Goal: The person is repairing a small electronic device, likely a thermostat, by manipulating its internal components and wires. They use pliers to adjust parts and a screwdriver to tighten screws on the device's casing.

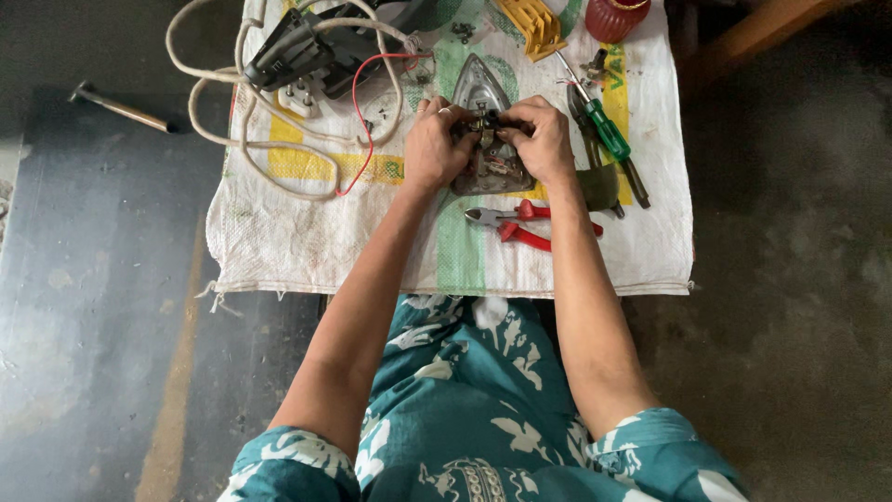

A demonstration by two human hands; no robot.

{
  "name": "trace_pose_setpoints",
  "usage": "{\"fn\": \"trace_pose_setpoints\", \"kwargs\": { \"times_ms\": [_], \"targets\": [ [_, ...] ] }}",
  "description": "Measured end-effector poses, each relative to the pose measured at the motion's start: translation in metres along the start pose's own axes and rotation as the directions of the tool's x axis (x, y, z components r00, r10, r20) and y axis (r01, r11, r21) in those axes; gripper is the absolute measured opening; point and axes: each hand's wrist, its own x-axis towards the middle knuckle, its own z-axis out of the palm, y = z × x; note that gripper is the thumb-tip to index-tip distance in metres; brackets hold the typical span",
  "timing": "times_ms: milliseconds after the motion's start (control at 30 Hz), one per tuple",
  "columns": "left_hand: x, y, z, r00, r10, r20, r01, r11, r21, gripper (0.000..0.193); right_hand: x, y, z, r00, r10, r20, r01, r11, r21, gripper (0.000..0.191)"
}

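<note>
Both hands meet over the grey metal iron soleplate [483,130], long axis pointing away, left hand [432,144] and right hand [542,139] each pinching its small dark centre fitting [487,121].

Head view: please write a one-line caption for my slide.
Both hands, left hand and right hand, grip a small part on an opened iron soleplate, red-handled pliers lying nearby on a woven sack.
</note>
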Motion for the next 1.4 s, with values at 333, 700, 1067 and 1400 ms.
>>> {"fn": "trace_pose_setpoints", "kwargs": {
  "times_ms": [333, 700, 1067, 1400],
  "targets": [
    [0.0005, -0.0002, -0.0002, 1.0, 0.002, -0.008, -0.002, 1.0, 0.006, 0.027, -0.0009, 0.0, 0.0021, 1.0, -0.012, -0.003, 0.012, 1.0, 0.007, 0.027],
    [0.0048, -0.0003, -0.0001, 0.999, -0.049, 0.02, 0.05, 0.999, -0.011, 0.025, 0.0002, -0.0009, 0.0021, 1.0, 0.019, 0.012, -0.019, 0.999, 0.032, 0.026],
    [0.0074, -0.0015, 0.0022, 0.997, -0.075, 0.023, 0.076, 0.997, -0.012, 0.023, -0.0007, -0.0022, 0.0012, 0.999, -0.047, -0.018, 0.046, 0.999, -0.015, 0.026],
    [0.0071, -0.0061, 0.0056, 1.0, -0.016, 0.0, 0.016, 1.0, -0.008, 0.022, -0.0022, -0.0052, 0.0002, 0.999, -0.043, -0.025, 0.042, 0.998, -0.041, 0.026]
  ]
}}
